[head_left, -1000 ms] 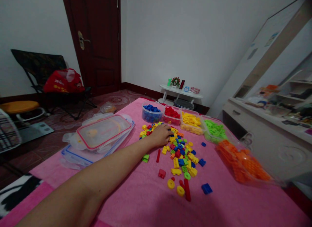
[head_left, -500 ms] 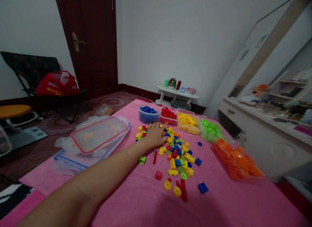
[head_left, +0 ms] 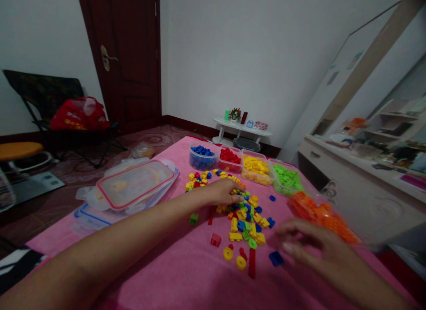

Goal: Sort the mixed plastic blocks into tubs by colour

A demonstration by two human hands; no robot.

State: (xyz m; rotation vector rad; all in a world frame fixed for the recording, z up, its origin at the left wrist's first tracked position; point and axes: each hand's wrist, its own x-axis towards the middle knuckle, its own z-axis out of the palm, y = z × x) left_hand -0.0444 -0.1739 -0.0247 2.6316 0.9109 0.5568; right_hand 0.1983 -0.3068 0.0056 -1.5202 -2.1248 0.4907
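Observation:
My left hand (head_left: 223,192) lies over the pile of mixed toy building bricks (head_left: 244,212), thumb and fingers apart and touching the bricks. No brick shows in its grip, though the palm side is hidden. My right hand (head_left: 311,244), a little blurred, hovers at the right of the pile with fingers curved and thumb apart, holding nothing visible. Close to its thumb is a flat blue brick (head_left: 276,258). Nearer me lie a red brick (head_left: 216,240), yellow wheels (head_left: 241,262) and a long red strip (head_left: 252,263).
Tubs of blue (head_left: 203,156), red (head_left: 230,159), yellow (head_left: 256,167), green (head_left: 286,176) and orange (head_left: 321,216) bricks line the table's far and right sides. Stacked plastic lids (head_left: 135,185) occupy the left side of the pink cloth (head_left: 186,274). A white dresser (head_left: 359,181) stands to the right.
My left hand has moved right and slightly nearer across the pile, uncovering bricks at its far left. My right hand has come into view from the lower right.

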